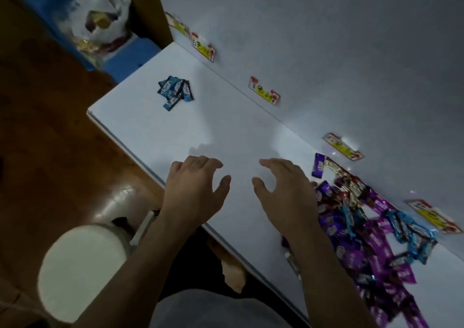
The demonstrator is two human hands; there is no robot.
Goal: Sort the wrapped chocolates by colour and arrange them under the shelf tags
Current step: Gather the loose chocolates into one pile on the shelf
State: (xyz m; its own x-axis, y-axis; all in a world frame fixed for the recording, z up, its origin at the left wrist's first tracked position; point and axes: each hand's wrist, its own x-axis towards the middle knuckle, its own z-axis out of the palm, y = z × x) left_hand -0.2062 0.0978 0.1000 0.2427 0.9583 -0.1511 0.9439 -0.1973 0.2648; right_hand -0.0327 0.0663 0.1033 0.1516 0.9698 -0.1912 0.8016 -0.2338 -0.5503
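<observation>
A small heap of blue wrapped chocolates [175, 92] lies on the white shelf surface [226, 127] near the far left, below a yellow and red tag [204, 48]. A big mixed pile of purple, blue and brown chocolates [371, 229] spreads along the right side. One purple bar [318, 165] lies apart at the pile's top, under another tag [343, 147]. My left hand [194, 189] hovers over the bare middle of the surface, fingers relaxed, holding nothing. My right hand [283, 189] hangs beside it, also empty, its outer edge close to the pile.
More tags are stuck on the white back wall: one in the middle [264, 90], one at far right [434, 214]. A white plastic bag [100, 16] sits on a blue crate [130, 59] at top left. A white round stool [82, 270] stands on the wooden floor.
</observation>
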